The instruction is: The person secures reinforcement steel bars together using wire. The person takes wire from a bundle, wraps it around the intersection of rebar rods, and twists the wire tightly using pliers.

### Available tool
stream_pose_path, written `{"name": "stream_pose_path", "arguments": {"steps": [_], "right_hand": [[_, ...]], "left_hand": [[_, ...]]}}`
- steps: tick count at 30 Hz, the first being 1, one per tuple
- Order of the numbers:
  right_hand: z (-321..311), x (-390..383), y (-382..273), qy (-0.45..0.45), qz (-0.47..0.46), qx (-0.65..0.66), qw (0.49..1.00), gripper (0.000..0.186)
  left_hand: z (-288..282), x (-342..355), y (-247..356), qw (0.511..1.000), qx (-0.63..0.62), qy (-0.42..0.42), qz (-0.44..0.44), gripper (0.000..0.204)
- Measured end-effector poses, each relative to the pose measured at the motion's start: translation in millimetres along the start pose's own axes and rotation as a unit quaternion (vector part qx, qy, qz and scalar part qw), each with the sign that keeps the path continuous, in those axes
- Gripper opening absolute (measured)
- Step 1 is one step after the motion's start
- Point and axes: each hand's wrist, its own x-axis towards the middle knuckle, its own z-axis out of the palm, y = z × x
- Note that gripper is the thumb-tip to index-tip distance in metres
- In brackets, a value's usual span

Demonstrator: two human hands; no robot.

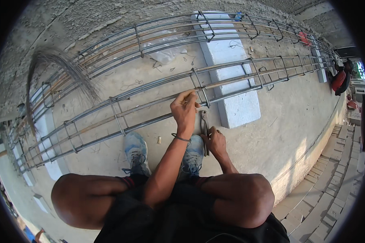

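Steel rebar cage [150,103] is pinched by my left hand [184,109] to steady the joint; just below this grip, my right hand [215,142] clasps pliers [204,127] upward.

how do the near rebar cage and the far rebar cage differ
The near rebar cage lies by the person's shoes; the far rebar cage sits beside the rough wall. The left hand touches the near one at a stirrup; no hand touches the far one. The right hand holds pliers under the near cage. Both rest on white blocks.
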Motion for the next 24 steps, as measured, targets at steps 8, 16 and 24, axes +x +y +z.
{"name": "stream_pose_path", "arguments": {"steps": [8, 16, 24], "right_hand": [[16.8, 5.4, -3.0, 0.009, -0.032, -0.027, 0.999, 0.038], [2.1, 13.6, -11.0, -0.040, 0.044, -0.005, 0.998, 0.037], [-28.4, 8.3, 6.2, -0.055, 0.127, 0.168, 0.976, 0.043]], "left_hand": [[1.1, 0.1, -1.4, 0.994, -0.075, 0.004, -0.077, 0.014], [-14.1, 9.5, 1.8, 0.994, -0.092, 0.024, -0.060, 0.017], [-20.4, 11.9, -1.5, 0.993, -0.093, 0.035, -0.065, 0.017]]}}
